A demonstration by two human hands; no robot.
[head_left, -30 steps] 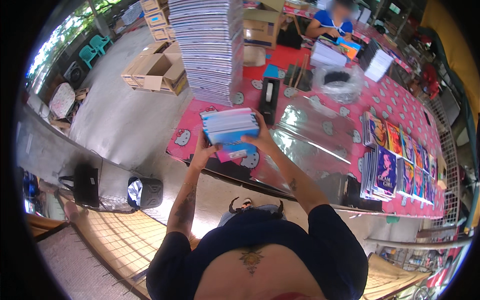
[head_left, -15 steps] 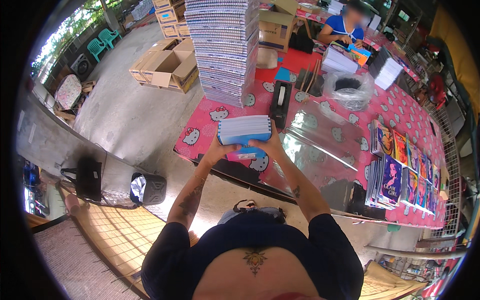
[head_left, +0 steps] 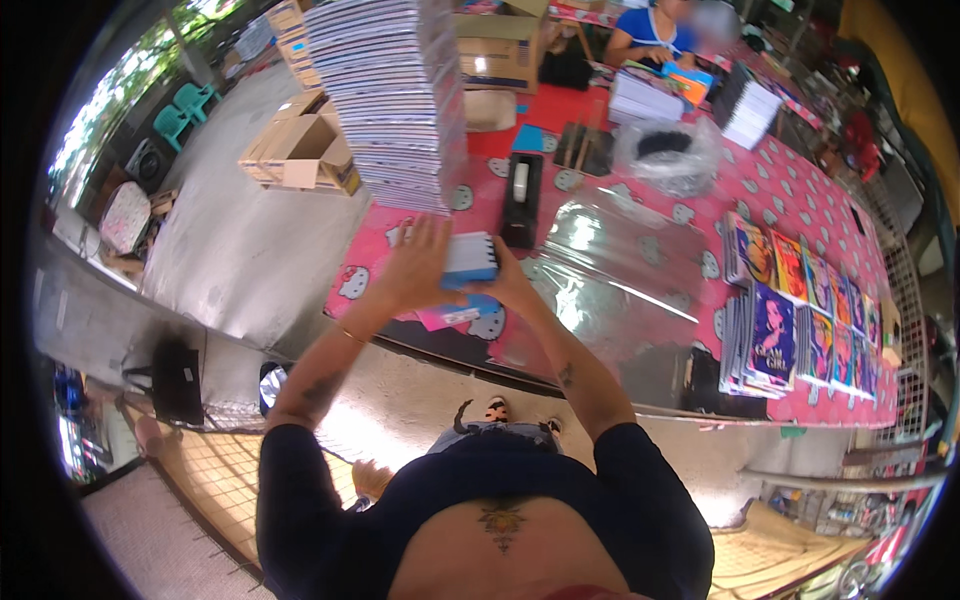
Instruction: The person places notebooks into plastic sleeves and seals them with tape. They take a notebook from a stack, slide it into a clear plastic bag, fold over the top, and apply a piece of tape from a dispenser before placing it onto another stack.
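Both hands [head_left: 455, 265] grip a booklet bundle [head_left: 470, 258] above the pink table [head_left: 800, 200].

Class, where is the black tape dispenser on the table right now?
In the head view, the black tape dispenser stands on the pink table, just right of the tall booklet stack, beyond the right hand.

A tall stack of books [head_left: 395, 100] stands on the table [head_left: 800, 200], left of the tape dispenser [head_left: 521, 200].
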